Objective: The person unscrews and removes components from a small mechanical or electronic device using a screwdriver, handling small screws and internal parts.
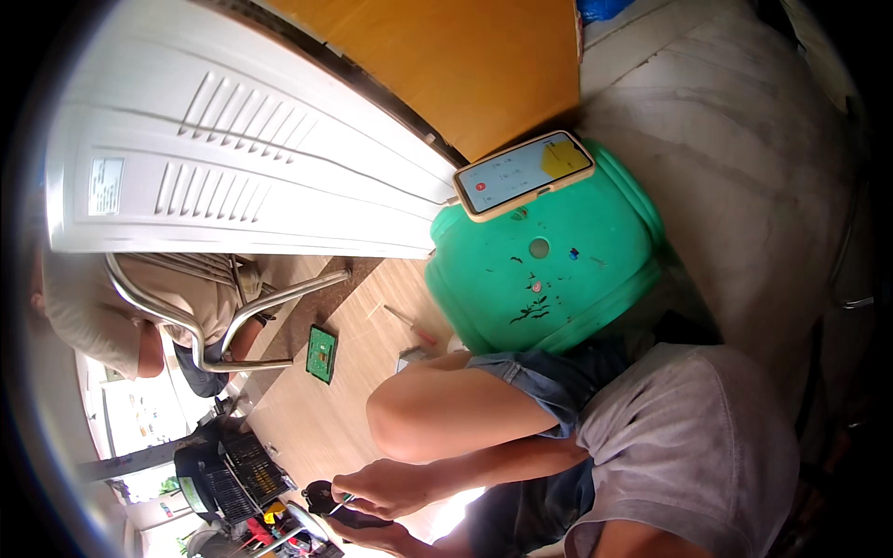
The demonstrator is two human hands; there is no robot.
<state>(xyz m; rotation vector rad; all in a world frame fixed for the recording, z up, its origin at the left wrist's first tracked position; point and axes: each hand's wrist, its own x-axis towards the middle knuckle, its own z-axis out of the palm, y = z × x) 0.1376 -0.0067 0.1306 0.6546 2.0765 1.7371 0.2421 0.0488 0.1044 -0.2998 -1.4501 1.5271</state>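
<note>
My right hand [391,485] reaches out past my bent knee [428,414] and pinches a small dark part [321,496] at its fingertips. Just below it, at the lower edge of the picture, my left hand [367,537] cups the same dark part from underneath. What the part is I cannot tell; it is small and partly hidden by my fingers. Both hands are low over a wooden floor [316,418].
A green plastic stool [558,279] stands by my knee with a phone [523,173] lying on it. A green circuit board [321,353] and a red-handled screwdriver [411,325] lie on the floor. A white louvred appliance casing [242,158] is behind; another person [112,316] sits left, black tool crates [233,470] lower left.
</note>
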